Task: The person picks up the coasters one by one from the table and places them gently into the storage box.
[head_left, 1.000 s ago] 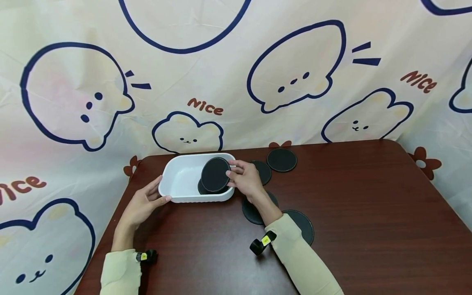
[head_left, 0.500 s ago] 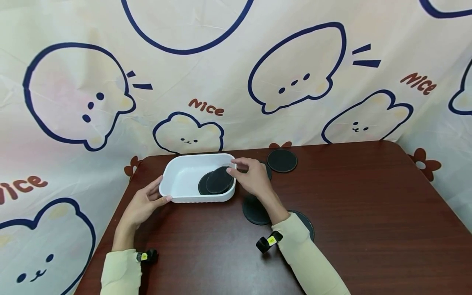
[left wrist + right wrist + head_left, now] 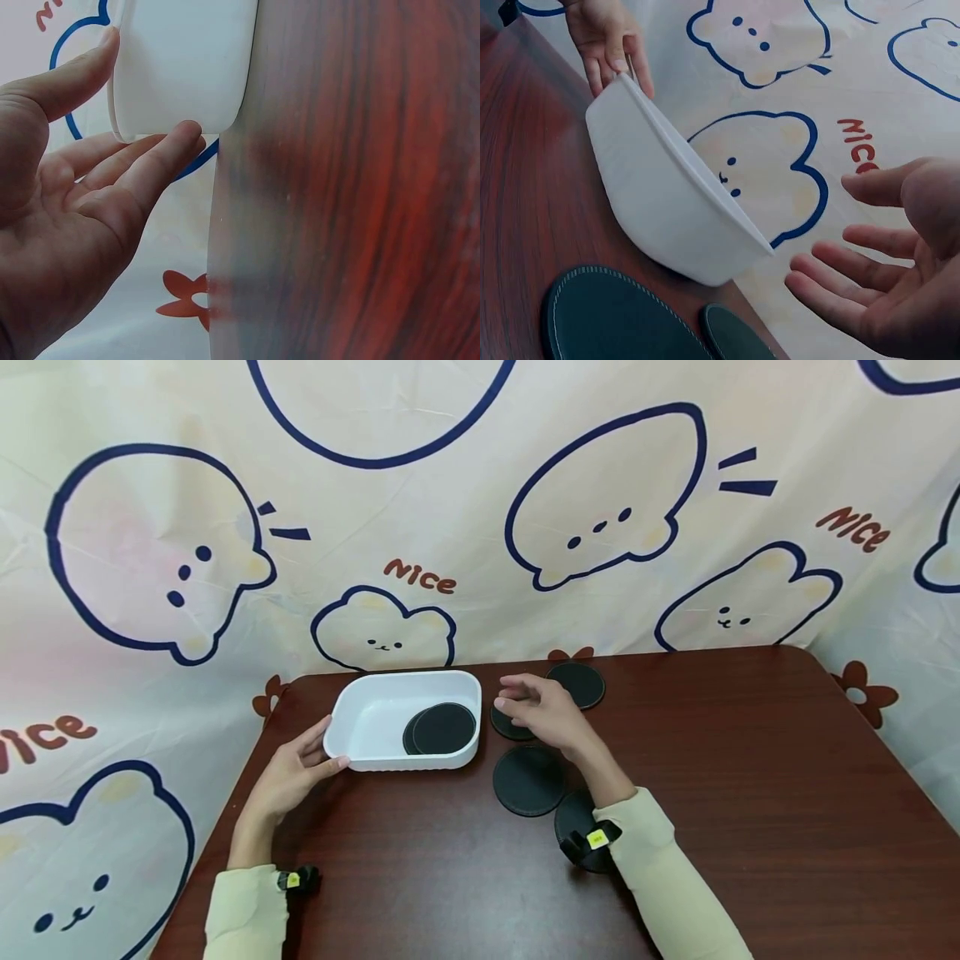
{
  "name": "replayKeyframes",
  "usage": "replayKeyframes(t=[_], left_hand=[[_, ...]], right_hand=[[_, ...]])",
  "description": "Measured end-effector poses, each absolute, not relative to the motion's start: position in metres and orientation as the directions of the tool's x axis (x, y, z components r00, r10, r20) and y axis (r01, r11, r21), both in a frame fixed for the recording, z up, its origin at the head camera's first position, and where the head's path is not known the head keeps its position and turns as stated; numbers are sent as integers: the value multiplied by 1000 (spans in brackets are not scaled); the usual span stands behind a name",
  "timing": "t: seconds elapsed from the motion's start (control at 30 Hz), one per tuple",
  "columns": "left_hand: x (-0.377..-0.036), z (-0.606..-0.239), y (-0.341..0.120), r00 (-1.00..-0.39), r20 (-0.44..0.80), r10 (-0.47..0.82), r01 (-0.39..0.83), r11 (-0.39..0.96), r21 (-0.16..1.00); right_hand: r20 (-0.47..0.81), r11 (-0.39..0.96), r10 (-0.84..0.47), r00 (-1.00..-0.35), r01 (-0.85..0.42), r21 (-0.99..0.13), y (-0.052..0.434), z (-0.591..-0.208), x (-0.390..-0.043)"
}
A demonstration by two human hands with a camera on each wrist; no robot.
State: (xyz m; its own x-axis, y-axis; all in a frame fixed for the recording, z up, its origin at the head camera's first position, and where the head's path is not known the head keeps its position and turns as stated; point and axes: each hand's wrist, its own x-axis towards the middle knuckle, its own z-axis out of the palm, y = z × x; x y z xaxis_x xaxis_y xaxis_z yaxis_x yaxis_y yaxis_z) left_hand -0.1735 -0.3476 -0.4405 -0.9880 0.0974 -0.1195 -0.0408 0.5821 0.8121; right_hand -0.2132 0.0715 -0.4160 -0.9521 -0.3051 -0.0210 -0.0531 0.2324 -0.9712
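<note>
My left hand (image 3: 288,777) grips the white tray (image 3: 367,718) near the worktop's (image 3: 750,777) far-left corner, two black coasters (image 3: 446,728) overlapping inside; my right hand (image 3: 551,714) — empty, fingers loosely spread — hangs above a loose coaster (image 3: 510,729), best pinched by its edge.

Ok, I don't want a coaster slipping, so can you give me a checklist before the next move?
1. Tray held: ok, left hand grips one end.
2. Right hand free: ok, it holds nothing.
3. Tray coasters inside the rim: ok, two visible, overlapping.
4. Lower coaster lying flat: cannot tell, the upper one covers most of it.
5. Table coasters fully in view: not ok, right hand and wrist camera partly cover some.
</note>
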Motion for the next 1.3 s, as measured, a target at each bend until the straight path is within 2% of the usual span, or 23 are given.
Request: replayKeyframes(t=[0.2,0.87,1.3], left_hand=[[-173,-441,-347,-988,-122,95,-43,587,808],[-174,-441,-348,-988,-123,97,-43,589,807],[-174,-441,-349,-987,-120,103,-38,586,809]], right_hand=[[-46,203,-373,-927,-33,-979,90,-415,-211],[-89,301,-395,-914,-37,-953,149,-429,-200],[-142,292,-408,-902,18,-956,184,-439,-188]])
